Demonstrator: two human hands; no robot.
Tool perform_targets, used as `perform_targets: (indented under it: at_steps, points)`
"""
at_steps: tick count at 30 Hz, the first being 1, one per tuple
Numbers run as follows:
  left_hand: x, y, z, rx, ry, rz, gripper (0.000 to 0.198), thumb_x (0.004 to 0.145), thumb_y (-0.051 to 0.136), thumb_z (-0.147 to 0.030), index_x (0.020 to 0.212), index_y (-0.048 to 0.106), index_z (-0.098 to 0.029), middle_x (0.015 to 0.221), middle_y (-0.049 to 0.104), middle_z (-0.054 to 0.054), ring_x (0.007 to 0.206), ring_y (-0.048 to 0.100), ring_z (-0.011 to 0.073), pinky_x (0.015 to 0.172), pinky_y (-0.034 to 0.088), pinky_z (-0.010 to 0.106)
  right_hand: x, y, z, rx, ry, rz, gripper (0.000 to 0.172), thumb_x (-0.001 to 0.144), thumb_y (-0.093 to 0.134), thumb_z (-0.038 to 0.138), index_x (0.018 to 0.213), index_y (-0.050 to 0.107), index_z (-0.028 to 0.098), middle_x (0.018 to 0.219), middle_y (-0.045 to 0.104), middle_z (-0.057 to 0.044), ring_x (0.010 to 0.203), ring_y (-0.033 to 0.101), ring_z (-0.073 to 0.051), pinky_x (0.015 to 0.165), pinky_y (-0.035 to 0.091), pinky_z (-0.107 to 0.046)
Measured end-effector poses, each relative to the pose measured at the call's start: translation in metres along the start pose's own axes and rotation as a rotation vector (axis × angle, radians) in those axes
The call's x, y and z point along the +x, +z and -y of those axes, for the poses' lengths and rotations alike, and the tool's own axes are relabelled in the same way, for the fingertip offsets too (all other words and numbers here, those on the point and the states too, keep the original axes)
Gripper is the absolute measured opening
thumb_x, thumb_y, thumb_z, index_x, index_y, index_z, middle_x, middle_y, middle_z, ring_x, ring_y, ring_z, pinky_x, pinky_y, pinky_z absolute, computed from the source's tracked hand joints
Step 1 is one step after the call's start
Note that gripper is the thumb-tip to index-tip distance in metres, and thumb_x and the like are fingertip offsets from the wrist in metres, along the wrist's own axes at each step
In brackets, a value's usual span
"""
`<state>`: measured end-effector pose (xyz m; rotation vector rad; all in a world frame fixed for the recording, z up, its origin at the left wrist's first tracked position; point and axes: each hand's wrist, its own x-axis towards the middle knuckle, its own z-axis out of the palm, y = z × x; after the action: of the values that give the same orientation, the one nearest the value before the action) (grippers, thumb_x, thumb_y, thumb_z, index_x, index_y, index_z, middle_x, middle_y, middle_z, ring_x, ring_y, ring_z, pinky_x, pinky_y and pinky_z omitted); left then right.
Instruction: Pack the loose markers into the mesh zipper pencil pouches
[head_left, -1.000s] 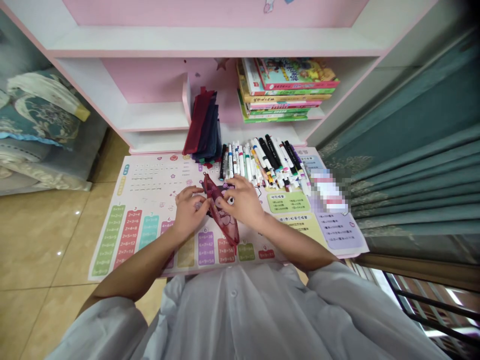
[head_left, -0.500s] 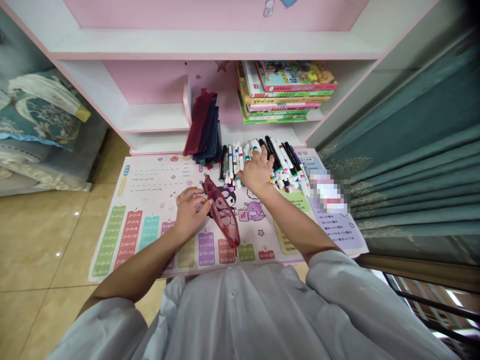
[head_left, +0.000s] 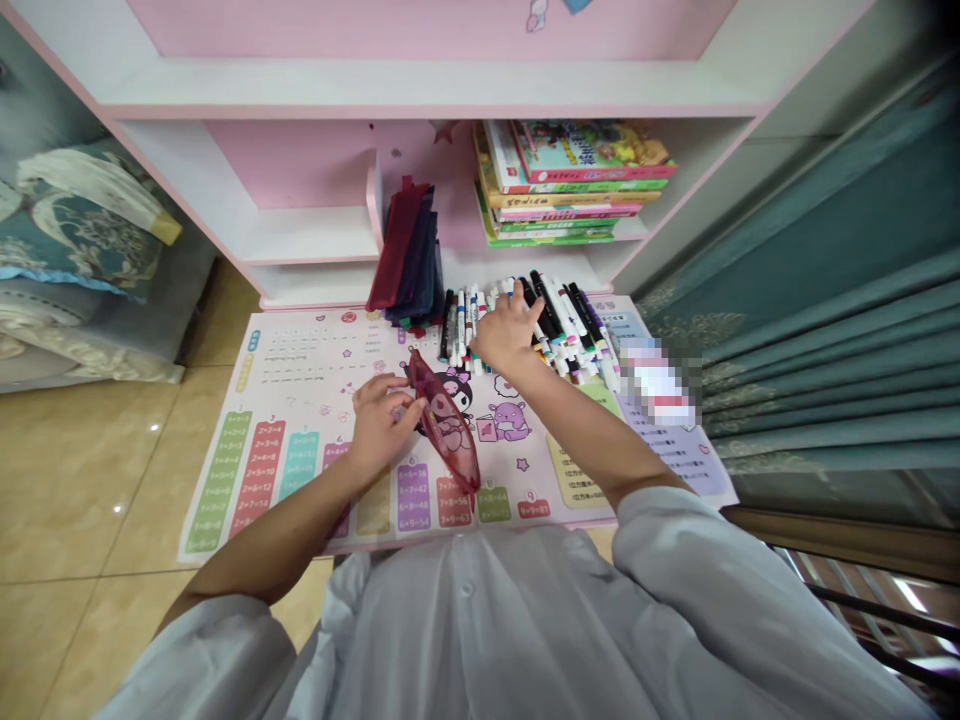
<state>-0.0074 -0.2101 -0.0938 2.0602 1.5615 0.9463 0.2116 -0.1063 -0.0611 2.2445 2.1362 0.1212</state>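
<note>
A translucent red zip pouch (head_left: 452, 430) stands slantwise on the printed desk mat (head_left: 300, 385). Its upper left side is pinched between the thumb and fingers of my left hand (head_left: 381, 418), which is closed on it. My right hand (head_left: 507, 335) rests over a pile of markers (head_left: 574, 318) with white and black barrels and coloured ends. The fingers of that hand are spread and touch the markers. Its palm side and the markers under it are hidden, and no marker is plainly gripped.
A stack of dark red and navy mesh pouches (head_left: 409, 258) leans near a small divider behind the mat. Books (head_left: 574, 195) lie piled on the shelf to the right. A blurred patch (head_left: 660, 385) covers something at the mat's right, beside the teal curtain (head_left: 810, 300).
My right hand has shifted slightly left over the markers, with its fingers a little more bent. My left hand and the red pouch stay in place.
</note>
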Motion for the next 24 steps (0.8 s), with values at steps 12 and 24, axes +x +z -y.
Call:
perform_targets:
  at_steps: [12, 24]
  points:
    - [0.0, 0.0, 0.0, 0.017, -0.003, 0.015, 0.027, 0.088, 0.063, -0.037, 0.065, 0.069, -0.023, 0.109, 0.072, 0.006, 0.116, 0.06, 0.0273, 0.103, 0.038, 0.051, -0.087, -0.042, -0.002, 0.461, -0.102, -0.099, 0.017, 0.072, 0.065, 0.03, 0.063, 0.069, 0.017, 0.15, 0.051, -0.013, 0.148, 0.026, -0.04, 0.114, 0.025, -0.063]
    - [0.001, 0.0, -0.004, 0.015, 0.014, -0.007, 0.026, 0.087, 0.063, -0.033, 0.064, 0.069, -0.023, 0.107, 0.072, 0.005, 0.113, 0.062, 0.0264, 0.103, 0.04, 0.049, -0.135, -0.018, 0.028, 0.385, -0.337, 0.165, 0.031, 0.078, 0.06, 0.035, 0.093, 0.078, 0.015, 0.156, 0.043, -0.018, 0.151, 0.019, -0.04, 0.116, 0.021, -0.066]
